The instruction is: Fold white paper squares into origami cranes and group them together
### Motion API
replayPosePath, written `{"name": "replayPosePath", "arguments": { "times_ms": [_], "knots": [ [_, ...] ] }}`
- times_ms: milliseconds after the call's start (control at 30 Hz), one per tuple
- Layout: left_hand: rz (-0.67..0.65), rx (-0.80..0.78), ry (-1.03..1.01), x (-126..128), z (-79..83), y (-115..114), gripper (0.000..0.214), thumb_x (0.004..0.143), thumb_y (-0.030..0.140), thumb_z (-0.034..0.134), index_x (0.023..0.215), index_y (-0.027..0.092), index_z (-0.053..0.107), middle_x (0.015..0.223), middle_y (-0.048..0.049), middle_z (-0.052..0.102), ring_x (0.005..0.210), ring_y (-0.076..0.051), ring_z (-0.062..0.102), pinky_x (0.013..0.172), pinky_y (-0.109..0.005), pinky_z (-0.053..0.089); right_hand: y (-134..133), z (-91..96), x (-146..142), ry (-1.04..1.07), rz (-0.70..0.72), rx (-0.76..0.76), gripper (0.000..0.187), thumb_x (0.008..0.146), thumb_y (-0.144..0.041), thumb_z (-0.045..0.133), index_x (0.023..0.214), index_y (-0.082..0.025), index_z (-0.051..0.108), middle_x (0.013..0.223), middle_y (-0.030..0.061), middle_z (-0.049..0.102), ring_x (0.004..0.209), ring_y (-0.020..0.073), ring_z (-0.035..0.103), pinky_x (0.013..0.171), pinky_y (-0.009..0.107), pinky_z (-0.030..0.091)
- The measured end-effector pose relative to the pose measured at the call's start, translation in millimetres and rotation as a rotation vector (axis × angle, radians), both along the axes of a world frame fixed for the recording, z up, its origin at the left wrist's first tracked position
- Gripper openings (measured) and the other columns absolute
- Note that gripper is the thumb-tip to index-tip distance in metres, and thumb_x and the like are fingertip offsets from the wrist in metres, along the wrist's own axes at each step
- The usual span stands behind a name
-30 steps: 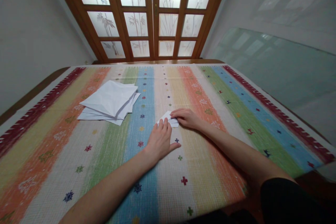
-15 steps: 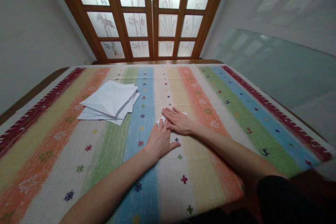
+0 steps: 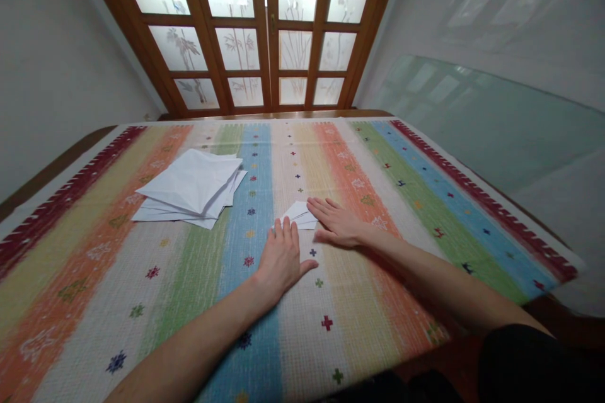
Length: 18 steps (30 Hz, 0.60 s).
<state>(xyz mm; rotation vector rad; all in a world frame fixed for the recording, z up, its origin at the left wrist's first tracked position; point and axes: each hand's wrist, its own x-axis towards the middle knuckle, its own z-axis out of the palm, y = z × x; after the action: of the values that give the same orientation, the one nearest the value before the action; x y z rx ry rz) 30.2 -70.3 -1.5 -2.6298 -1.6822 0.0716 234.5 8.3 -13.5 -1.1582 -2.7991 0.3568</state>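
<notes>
A small folded piece of white paper (image 3: 299, 215) lies on the striped tablecloth, partly covered by my fingers. My left hand (image 3: 280, 258) rests flat at its near left edge, fingertips on the paper and thumb stretched out to the right. At its right side my right hand (image 3: 339, 223) lies flat, fingers pointing left, the tips on the paper's edge. Both hands are open and grip nothing. The exact fold of the paper under the fingers is hidden.
A loose stack of white paper sheets (image 3: 193, 186), some folded, sits to the left on the striped tablecloth (image 3: 198, 277). Beyond the table's far edge stands a wooden door (image 3: 269, 31) with frosted panes. A glass panel (image 3: 472, 101) leans along the right wall.
My right hand has slid right, off the left hand's fingertips, uncovering more of the folded paper. The left hand stays nearly in place. The view has shifted slightly.
</notes>
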Motion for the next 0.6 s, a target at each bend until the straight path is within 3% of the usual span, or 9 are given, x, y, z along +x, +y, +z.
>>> {"name": "replayPosePath", "arguments": {
  "times_ms": [100,200,300,400,500,600],
  "knots": [
    [-0.011,-0.011,0.012,1,2.2,0,0.096,0.082,0.072,0.047,0.142,-0.003,0.04,0.147,-0.0318,0.036,0.135,-0.047,0.036,0.101,-0.053,0.039,8,13.7,-3,0.118,-0.067,-0.061,0.049,0.095,-0.046,0.046,0.135,-0.019,0.054,0.145,0.0125,0.048,0.135,0.0263,0.044,0.11,0.046,0.036],
    [-0.019,0.0,0.026,1,2.6,1,0.094,0.082,0.072,0.046,0.141,-0.001,0.042,0.147,-0.0305,0.038,0.133,-0.047,0.038,0.1,-0.052,0.04,19,27.0,-14,0.233,-0.213,-0.14,0.034,0.087,-0.036,0.061,0.115,-0.017,0.066,0.118,0.0123,0.068,0.105,0.0248,0.065,0.091,0.039,0.05],
    [-0.023,0.009,0.03,-1,4.1,2,0.092,0.082,0.073,0.045,0.139,0.0,0.044,0.146,-0.0295,0.04,0.132,-0.046,0.039,0.098,-0.05,0.04,29,35.3,-28,0.257,-0.367,-0.192,0.043,0.076,-0.026,0.072,0.116,-0.014,0.063,0.109,0.0117,0.07,0.095,0.0227,0.066,0.082,0.033,0.051],
    [-0.067,0.041,0.017,-4,8.8,5,0.086,0.084,0.071,0.044,0.133,0.002,0.05,0.139,-0.0286,0.048,0.124,-0.043,0.046,0.092,-0.048,0.043,38,38.9,-41,0.164,-0.406,-0.244,0.042,0.07,-0.021,0.076,0.11,-0.014,0.064,0.104,0.0107,0.07,0.089,0.0217,0.065,0.073,0.029,0.05],
    [-0.123,0.083,-0.036,-11,12.6,14,0.068,0.086,0.067,0.045,0.115,0.008,0.06,0.115,-0.0211,0.061,0.105,-0.035,0.055,0.083,-0.045,0.045,45,40.5,-47,0.097,-0.415,-0.35,0.045,0.064,-0.016,0.077,0.107,-0.015,0.063,0.098,0.0074,0.07,0.081,0.0181,0.063,0.063,0.023,0.045],
    [-0.117,0.138,-0.129,-19,9.8,26,0.044,0.089,0.054,0.051,0.1,0.013,0.062,0.103,-0.0148,0.063,0.097,-0.031,0.056,0.08,-0.043,0.045,49,41.6,-49,0.103,-0.415,-0.444,0.035,0.063,-0.012,0.074,0.096,-0.015,0.065,0.086,0.0026,0.068,0.072,0.0136,0.059,0.057,0.02,0.04]
  ]
}}
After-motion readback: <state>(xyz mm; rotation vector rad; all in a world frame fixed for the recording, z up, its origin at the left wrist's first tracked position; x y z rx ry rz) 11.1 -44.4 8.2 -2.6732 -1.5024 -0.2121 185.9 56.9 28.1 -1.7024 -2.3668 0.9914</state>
